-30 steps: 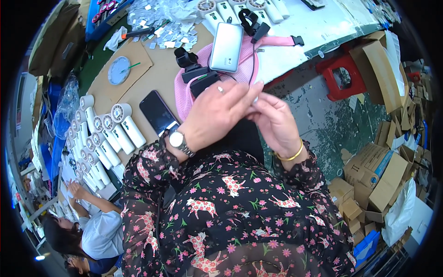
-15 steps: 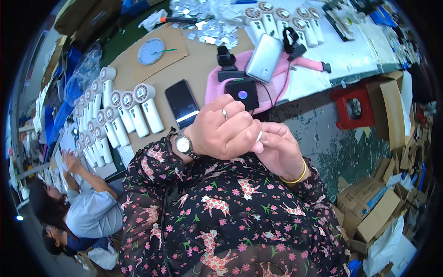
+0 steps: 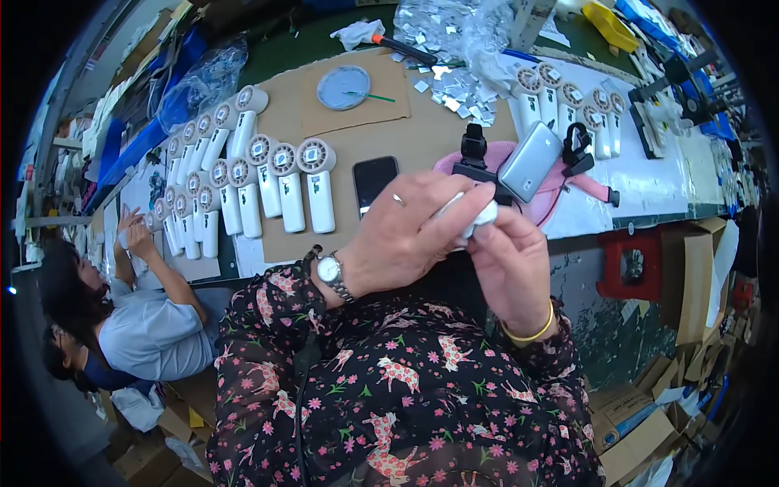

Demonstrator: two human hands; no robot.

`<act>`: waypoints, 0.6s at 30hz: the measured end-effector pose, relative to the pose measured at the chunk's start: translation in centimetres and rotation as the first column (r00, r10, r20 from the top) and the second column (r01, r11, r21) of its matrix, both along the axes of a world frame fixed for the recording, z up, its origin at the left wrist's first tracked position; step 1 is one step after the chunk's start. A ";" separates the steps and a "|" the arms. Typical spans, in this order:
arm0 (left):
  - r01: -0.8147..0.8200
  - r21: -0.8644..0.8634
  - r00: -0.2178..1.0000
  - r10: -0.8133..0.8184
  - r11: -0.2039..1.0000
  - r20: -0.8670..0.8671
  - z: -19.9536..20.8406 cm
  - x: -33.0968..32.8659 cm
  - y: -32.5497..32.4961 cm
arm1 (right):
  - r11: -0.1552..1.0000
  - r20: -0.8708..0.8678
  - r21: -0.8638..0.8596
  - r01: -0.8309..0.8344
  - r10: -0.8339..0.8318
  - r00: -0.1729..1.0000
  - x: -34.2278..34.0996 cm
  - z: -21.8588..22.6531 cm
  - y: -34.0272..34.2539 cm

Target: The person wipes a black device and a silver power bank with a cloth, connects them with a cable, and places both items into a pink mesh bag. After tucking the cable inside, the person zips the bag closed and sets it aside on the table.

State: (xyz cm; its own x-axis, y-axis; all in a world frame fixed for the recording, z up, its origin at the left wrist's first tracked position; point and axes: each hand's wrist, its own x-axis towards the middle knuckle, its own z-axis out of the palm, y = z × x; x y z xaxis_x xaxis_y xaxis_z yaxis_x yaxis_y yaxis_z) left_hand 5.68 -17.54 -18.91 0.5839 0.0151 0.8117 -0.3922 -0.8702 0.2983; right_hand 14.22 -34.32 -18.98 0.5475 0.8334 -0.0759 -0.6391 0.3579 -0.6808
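Note:
In front of my chest, my left hand (image 3: 406, 231), with a watch on its wrist, is closed on a small white piece (image 3: 485, 216). Meeting it from the other side, my right hand (image 3: 517, 264), with a yellow bangle, pinches the same piece between thumb and fingers. Most of the piece is hidden by my fingers, so its exact kind cannot be made out. Just beyond my left hand, a dark phone (image 3: 373, 180) lies on the table. Behind my fingers are a pink strap bag (image 3: 505, 152) and a silver phone-like device (image 3: 531, 162).
Rows of white handheld fans (image 3: 318, 195) lie at left; more fans (image 3: 596, 122) lie far right. A round lid-like dish (image 3: 343, 88) rests on cardboard, near silvery square pieces (image 3: 462, 93). A co-worker (image 3: 150, 329) sits at left. A red stool (image 3: 633, 268) and cartons (image 3: 641, 414) stand at right.
The view has swung, so the table things appear farther right. My left fingers have loosened from a tight fist and stretched forward, and more of the white piece shows between my hands.

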 end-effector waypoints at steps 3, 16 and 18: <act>0.026 0.034 0.998 -0.028 0.999 0.061 -0.5 -1.2 0.8 | 0.988 0.074 -0.062 -0.143 0.148 0.986 -0.9 -0.4 -0.1; -0.649 0.403 0.667 0.737 0.645 -0.105 0.8 0.8 25.8 | 0.868 0.744 -0.347 0.356 0.023 0.667 2.8 -3.2 -5.6; -0.731 0.438 0.571 0.820 0.524 -0.028 -0.7 -1.6 31.6 | 0.740 0.650 -0.487 0.464 -0.048 0.759 4.2 -4.0 -6.7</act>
State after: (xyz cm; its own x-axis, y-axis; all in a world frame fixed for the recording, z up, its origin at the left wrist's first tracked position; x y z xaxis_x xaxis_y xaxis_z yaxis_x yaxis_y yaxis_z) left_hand 4.09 14.11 -19.63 0.6260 0.3009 0.7194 0.5235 -0.8459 -0.1017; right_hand 18.43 -41.05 -22.94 0.8368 0.5393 -0.0944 -0.0073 -0.1614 -0.9869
